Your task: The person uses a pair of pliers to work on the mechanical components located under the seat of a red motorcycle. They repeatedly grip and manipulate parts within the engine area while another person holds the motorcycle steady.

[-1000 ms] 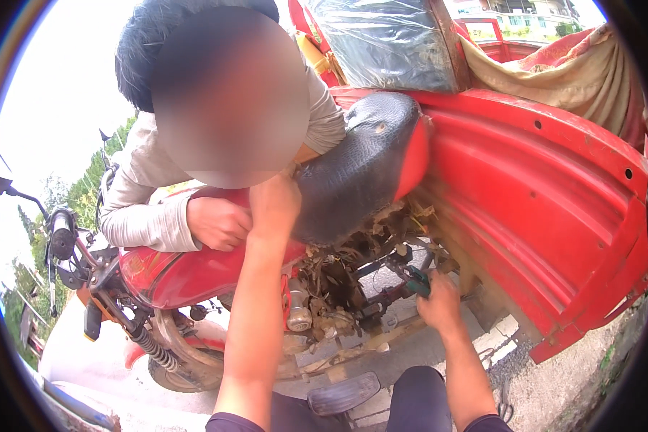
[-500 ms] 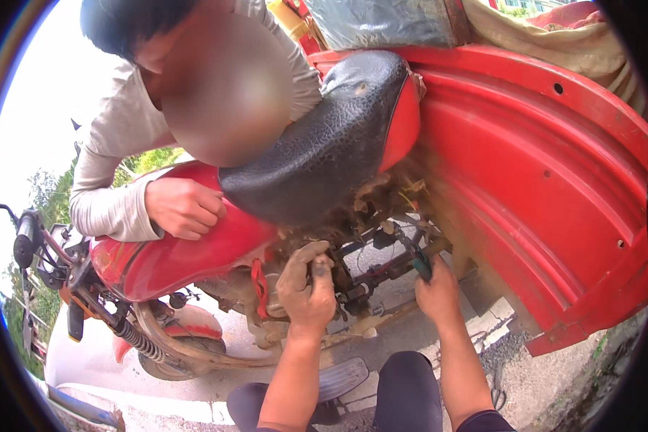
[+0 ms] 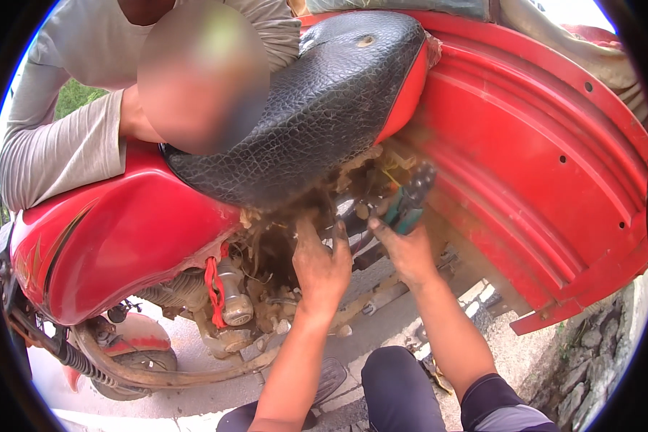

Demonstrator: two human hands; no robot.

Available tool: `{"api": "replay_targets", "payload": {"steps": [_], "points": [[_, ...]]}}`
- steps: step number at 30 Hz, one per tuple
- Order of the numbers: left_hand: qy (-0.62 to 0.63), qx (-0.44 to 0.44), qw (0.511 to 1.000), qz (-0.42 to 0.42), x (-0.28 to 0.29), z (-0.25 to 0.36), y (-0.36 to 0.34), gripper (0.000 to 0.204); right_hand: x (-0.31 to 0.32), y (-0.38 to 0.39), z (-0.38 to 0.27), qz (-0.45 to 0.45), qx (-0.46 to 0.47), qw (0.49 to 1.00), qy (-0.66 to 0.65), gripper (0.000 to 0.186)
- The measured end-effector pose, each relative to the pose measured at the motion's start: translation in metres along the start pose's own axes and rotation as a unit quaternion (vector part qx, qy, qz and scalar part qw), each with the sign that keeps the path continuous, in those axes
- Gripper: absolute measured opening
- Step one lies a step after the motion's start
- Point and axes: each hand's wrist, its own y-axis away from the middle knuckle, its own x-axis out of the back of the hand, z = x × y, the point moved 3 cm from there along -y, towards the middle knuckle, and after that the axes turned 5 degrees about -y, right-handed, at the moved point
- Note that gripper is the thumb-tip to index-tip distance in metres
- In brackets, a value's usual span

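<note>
My left hand (image 3: 322, 270) reaches up under the black seat (image 3: 302, 108), among the dusty parts of a red motor tricycle. Its thumb and forefinger stand apart, with nothing visible between them; the other fingertips are lost in shadow. To its right, my right hand (image 3: 409, 253) is closed around teal-handled pliers (image 3: 403, 210). The dark head of the pliers points up, near the rear edge of the seat, and is blurred. Dirty wires and brown, crumbly material surround both hands below the seat.
A person in a grey long-sleeved top (image 3: 72, 147) leans over the red fuel tank (image 3: 122, 237). The red cargo-box panel (image 3: 525, 158) rises on the right. A red strap (image 3: 214, 291) hangs by the engine. Rough stones (image 3: 594, 360) lie at the lower right.
My view has moved closer to the tricycle. My right hand has raised the pliers toward the seat's rear edge. My left hand's curled fingers now reach up. The other person's forearm has lifted off the tank.
</note>
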Motion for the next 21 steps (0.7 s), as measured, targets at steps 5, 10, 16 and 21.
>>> {"api": "replay_targets", "payload": {"steps": [5, 10, 16, 21], "points": [[0.094, 0.013, 0.995, -0.009, -0.006, -0.011, -0.010, 0.039, -0.038, -0.016, -0.001, -0.042, -0.003, 0.999, -0.003, 0.029], [0.177, 0.016, 0.984, 0.022, -0.017, -0.025, -0.006, 0.035, -0.037, -0.028, 0.015, -0.026, 0.050, 0.991, 0.123, 0.028], [0.234, 0.005, 0.972, 0.004, -0.031, -0.029, -0.013, 0.028, -0.039, -0.025, 0.011, 0.050, 0.076, 0.979, 0.182, 0.024], [0.242, 0.027, 0.968, -0.056, -0.028, -0.034, -0.024, 0.026, -0.038, -0.032, 0.015, 0.033, 0.075, 0.990, 0.112, 0.016]]}}
